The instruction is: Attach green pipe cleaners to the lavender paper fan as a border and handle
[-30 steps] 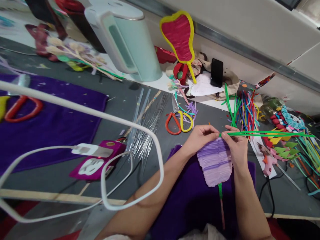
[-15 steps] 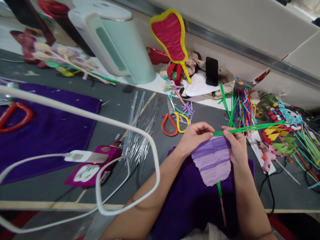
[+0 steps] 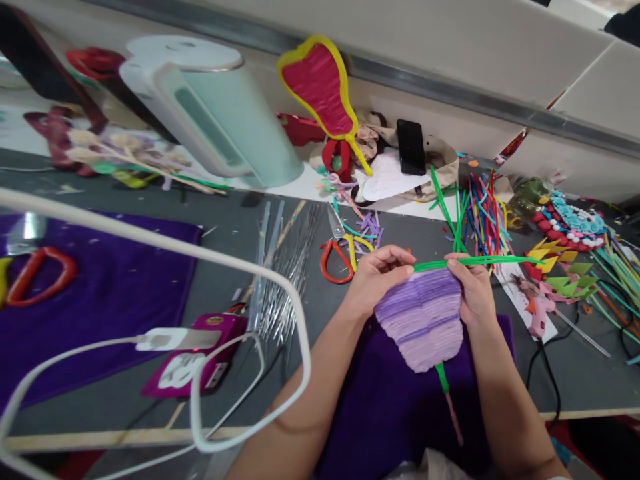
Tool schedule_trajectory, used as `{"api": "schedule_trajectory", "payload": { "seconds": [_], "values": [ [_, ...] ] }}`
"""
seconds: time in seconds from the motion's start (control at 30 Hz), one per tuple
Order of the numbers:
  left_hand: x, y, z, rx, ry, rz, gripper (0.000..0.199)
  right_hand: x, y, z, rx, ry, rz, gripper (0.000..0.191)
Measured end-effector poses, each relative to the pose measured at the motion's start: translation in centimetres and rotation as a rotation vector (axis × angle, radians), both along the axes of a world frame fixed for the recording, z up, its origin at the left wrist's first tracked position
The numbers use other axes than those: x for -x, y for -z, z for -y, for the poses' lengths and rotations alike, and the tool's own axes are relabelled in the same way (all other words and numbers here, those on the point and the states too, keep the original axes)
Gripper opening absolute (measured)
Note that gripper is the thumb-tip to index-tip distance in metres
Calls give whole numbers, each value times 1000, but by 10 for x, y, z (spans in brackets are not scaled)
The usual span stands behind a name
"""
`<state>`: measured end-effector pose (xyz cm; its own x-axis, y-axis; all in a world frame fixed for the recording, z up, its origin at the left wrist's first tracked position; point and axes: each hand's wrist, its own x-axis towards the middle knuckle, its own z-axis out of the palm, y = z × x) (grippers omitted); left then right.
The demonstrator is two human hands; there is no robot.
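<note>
Green pipe cleaners [image 3: 500, 260] run along the top edge of a pleated purple and lilac fan-shaped piece [image 3: 425, 320], their free ends reaching out to the right. My left hand [image 3: 385, 277] pinches their left end at the piece's top left corner. My right hand [image 3: 470, 287] has thumb and fingers closed on them at the top right corner. Below the piece hangs a stem [image 3: 449, 400], green at the top and pinkish lower down, over a dark purple cloth [image 3: 380, 413].
Scissors [image 3: 343, 250], silver wires [image 3: 287, 287] and a white cable [image 3: 305, 347] lie left of the hands. A pink glue gun [image 3: 539, 317] and coloured pipe cleaners [image 3: 485, 210] are to the right. Behind stand a kettle [image 3: 260, 113] and a phone [image 3: 411, 147].
The view has shifted a little. My left hand has moved slightly left, away from my right hand, showing more of the green strip between them. The free green ends reach less far right.
</note>
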<state>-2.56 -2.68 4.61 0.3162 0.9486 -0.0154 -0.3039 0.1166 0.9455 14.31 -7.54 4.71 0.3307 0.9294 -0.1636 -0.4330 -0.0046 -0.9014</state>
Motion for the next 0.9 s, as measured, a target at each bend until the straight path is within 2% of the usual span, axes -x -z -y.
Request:
{"api": "schedule_trajectory", "payload": {
  "seconds": [0.1,0.27,0.4,0.53,0.8,0.9],
  "values": [
    [1,0,0,12,-11,-1,17,1,2,0,-2,6,-12,19],
    [1,2,1,11,-19,-36,15,2,6,-1,-40,48,107,20],
    [2,4,2,-159,-1,-105,11,3,9,-1,-43,72,168,22],
    [2,6,2,-297,-2,-218,15,4,9,-1,-49,102,213,23],
    [1,6,3,-322,-20,-299,14,2,13,3,-61,117,375,23],
    [1,5,4,-324,-11,-304,12,2,12,3,-61,112,369,23]
  ]
}}
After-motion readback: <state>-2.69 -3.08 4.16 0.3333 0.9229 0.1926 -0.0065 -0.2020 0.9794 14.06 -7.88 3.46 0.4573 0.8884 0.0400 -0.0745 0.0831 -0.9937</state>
